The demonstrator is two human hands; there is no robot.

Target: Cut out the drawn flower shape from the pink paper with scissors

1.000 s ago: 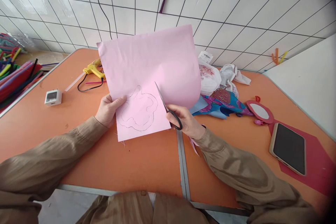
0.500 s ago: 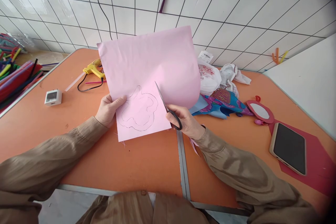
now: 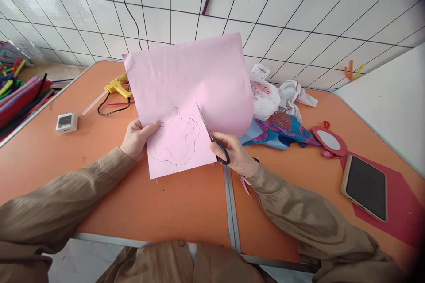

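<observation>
A large sheet of pink paper [image 3: 189, 70] is held up over the table, with a wavy double outline drawn in dark line on its lower part. My left hand [image 3: 137, 139] pinches its left edge, thumb on the front and fingers behind. In my right hand [image 3: 235, 152] are black-handled scissors [image 3: 220, 150], their blades pointing up and left across the paper, just right of the drawn outline. The lower blade is hard to see, so whether it lies behind the paper cannot be made out. Pink scraps [image 3: 245, 185] lie below my right wrist.
On the orange table [image 3: 186, 212] a yellow glue gun [image 3: 119, 86] and a small white box [image 3: 67, 122] lie left. To the right are a plastic bag [image 3: 264, 99], blue patterned cloth [image 3: 285, 128], a pink-framed oval [image 3: 329, 140] and a phone [image 3: 367, 188] on red paper [image 3: 403, 203].
</observation>
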